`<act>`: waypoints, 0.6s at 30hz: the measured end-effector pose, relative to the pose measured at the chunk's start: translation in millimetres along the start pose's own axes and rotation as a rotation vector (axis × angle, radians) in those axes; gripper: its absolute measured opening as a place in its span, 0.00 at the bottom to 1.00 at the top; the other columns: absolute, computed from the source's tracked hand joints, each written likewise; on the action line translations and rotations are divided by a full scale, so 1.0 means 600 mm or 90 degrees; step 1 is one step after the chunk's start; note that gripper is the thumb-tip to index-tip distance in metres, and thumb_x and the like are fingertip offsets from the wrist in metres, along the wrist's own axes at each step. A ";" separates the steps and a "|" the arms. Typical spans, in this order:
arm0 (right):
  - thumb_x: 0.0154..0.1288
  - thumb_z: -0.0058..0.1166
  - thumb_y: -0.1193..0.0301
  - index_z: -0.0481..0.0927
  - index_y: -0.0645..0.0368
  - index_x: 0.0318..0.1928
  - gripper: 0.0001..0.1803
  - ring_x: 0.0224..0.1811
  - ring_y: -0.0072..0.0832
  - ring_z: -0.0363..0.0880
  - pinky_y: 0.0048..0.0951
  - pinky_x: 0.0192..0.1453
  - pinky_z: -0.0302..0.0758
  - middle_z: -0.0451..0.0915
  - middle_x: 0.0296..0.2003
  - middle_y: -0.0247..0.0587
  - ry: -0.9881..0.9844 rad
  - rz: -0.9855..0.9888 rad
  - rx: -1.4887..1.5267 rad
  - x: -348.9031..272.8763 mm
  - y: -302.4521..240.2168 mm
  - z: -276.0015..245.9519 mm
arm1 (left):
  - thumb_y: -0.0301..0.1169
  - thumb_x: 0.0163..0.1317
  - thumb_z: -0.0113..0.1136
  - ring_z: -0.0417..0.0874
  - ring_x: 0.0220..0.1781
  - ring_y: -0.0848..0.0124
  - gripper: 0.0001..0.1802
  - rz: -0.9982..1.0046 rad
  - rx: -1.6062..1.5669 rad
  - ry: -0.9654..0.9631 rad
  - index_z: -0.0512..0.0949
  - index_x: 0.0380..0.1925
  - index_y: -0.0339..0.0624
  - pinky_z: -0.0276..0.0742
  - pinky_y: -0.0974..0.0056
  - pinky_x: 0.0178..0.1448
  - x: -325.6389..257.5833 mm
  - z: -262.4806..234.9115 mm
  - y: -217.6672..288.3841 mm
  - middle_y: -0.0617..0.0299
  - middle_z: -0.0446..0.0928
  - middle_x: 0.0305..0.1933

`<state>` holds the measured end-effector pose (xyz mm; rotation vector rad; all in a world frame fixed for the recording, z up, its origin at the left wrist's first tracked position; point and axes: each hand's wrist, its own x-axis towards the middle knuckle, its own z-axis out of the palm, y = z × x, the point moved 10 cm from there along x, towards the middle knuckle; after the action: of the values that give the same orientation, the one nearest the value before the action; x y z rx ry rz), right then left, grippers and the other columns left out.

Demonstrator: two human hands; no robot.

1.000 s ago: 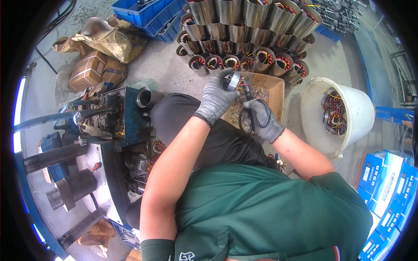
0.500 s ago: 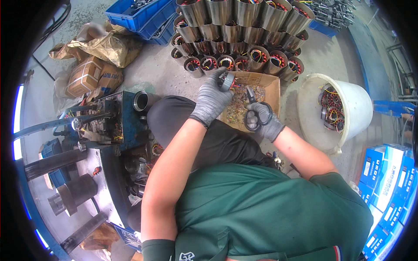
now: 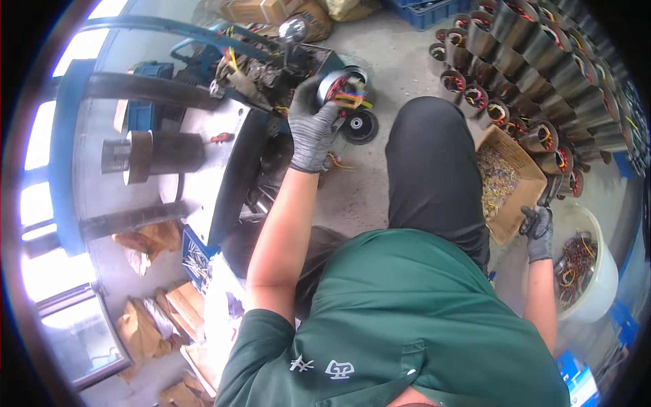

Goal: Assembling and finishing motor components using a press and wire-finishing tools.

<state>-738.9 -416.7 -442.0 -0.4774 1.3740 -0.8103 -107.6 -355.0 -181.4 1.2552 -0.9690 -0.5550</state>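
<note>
I have the left hand [image 3: 310, 129] pinching a wound motor stator [image 3: 331, 87], gloved fingers round the ring's left side and thumb at its lower rim. The stator sits at the fingertips, raised over the floor [image 3: 403, 78], just off the upper right corner of the blue machine [image 3: 243, 169]. Its open face seems turned up and rightward, with coloured lead wires [image 3: 355, 102] sticking out to the right; blur keeps me from fixing its short axis exactly.

My right hand [image 3: 539, 227] is curled round the scissors [image 3: 550, 192], the glove hiding most of the handles. Their long axis runs forward, away from the body and slightly rightward, beside the right corner of the cardboard carton [image 3: 529, 186]; I cannot tell whether the blades are parted.
</note>
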 end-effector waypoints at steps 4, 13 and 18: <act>0.69 0.55 0.60 0.71 0.47 0.50 0.14 0.21 0.32 0.75 0.37 0.26 0.77 0.81 0.28 0.40 0.020 0.049 -0.030 0.070 0.054 -0.088 | 0.30 0.63 0.67 0.86 0.42 0.67 0.21 -0.437 0.028 0.165 0.77 0.55 0.37 0.86 0.60 0.42 -0.136 -0.201 -0.343 0.58 0.83 0.43; 0.76 0.50 0.58 0.73 0.48 0.64 0.21 0.36 0.33 0.81 0.41 0.34 0.80 0.83 0.37 0.39 0.181 0.030 -0.224 -0.036 0.078 -0.195 | 0.43 0.72 0.51 0.78 0.28 0.56 0.15 -1.070 -0.179 0.212 0.82 0.38 0.47 0.79 0.52 0.35 -0.633 -0.348 -0.666 0.56 0.80 0.32; 0.70 0.52 0.67 0.79 0.53 0.53 0.14 0.29 0.30 0.77 0.37 0.29 0.73 0.79 0.30 0.40 0.348 -0.039 -0.468 -0.091 0.026 -0.324 | 0.43 0.63 0.61 0.85 0.54 0.56 0.26 -0.759 0.828 -0.095 0.82 0.55 0.37 0.78 0.56 0.59 -0.462 -0.340 -0.559 0.48 0.83 0.59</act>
<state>-924.7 -336.1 -448.8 -0.9099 2.1844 -0.4702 -25.9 -109.9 -586.8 3.0490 -0.5372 -0.9595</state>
